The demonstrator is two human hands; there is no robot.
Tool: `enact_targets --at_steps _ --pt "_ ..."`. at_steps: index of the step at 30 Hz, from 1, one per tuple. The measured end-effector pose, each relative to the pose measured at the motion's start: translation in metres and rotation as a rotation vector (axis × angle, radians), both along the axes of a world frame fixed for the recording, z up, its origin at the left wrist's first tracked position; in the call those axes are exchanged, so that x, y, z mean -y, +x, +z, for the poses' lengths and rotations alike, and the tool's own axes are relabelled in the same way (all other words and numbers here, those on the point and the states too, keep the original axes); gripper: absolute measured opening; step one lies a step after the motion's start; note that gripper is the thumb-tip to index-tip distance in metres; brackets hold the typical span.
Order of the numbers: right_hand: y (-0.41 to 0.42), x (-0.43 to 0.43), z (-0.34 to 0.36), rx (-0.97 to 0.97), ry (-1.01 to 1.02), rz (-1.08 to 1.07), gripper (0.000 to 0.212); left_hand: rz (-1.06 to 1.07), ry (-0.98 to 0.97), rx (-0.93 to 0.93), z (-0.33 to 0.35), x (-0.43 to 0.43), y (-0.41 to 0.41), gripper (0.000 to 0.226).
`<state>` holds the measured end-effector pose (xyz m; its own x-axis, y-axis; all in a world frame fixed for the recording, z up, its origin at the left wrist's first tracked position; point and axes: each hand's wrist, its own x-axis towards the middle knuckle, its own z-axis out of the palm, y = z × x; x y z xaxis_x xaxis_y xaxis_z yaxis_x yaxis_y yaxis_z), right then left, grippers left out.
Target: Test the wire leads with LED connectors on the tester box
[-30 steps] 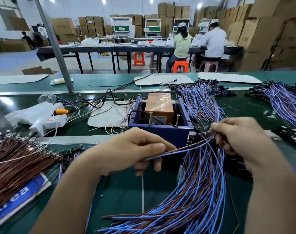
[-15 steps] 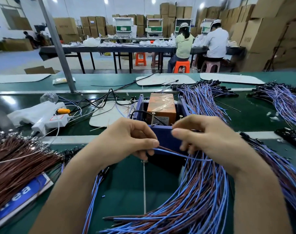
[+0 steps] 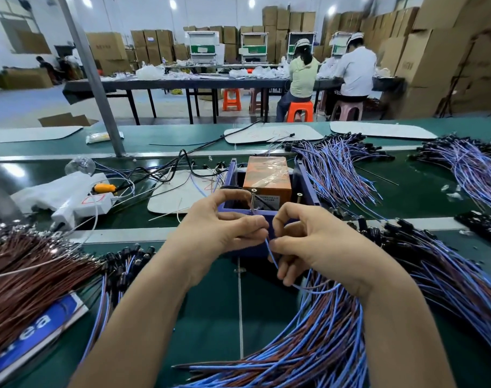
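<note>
Wire leads (image 3: pixel 308 345), blue and brown, fan out in a bundle under the right wrist. Blue tester box (image 3: pixel 306 186), orange block (image 3: pixel 266 177) inside, sits just beyond both hands. Close together, left hand (image 3: pixel 219 233) and right hand (image 3: pixel 317 242) each pinch one blue lead (image 3: pixel 270 254); its end rises from the left fingertips toward an upright screw (image 3: pixel 252 197).

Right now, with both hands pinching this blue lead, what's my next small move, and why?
Probably raise the blue lead onto the two screws of the tester box; left hand and right hand pinch it right in front of them.
</note>
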<state>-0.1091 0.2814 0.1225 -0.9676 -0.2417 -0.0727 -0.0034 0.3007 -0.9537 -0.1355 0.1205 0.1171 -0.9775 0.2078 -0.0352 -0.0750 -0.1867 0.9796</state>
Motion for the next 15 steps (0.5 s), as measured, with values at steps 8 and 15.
enact_targets --at_steps 8,15 --pt "-0.010 0.001 -0.017 -0.015 0.329 -0.102 0.020 0.064 -0.147 -0.016 -0.018 -0.008 -0.009 0.007" --pt "-0.015 -0.001 -0.019 0.051 0.457 -0.192 0.024 0.191 -0.232 -0.070 -0.037 -0.012 -0.020 0.009"
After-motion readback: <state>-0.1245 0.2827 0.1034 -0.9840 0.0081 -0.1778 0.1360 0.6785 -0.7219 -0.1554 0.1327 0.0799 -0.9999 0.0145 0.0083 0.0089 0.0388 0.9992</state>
